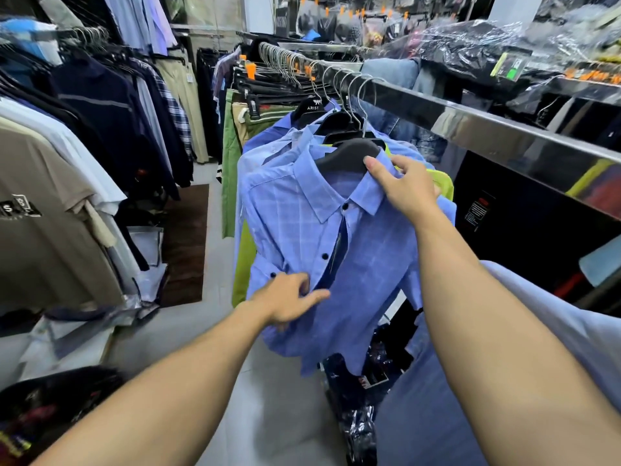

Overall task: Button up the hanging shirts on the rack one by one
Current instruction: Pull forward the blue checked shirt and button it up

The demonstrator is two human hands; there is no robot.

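Only one view was provided, taken from a wide-angle camera worn on the head and aimed forward and down along both forearms. The blue checked shirt [339,250] was seen at arm's length in the centre of the frame, from slightly above its collar. The chrome rail [470,119] was caught running from the right edge toward the upper middle, visibly bent by the lens. The tiled floor [279,415] was taken in at the bottom centre.
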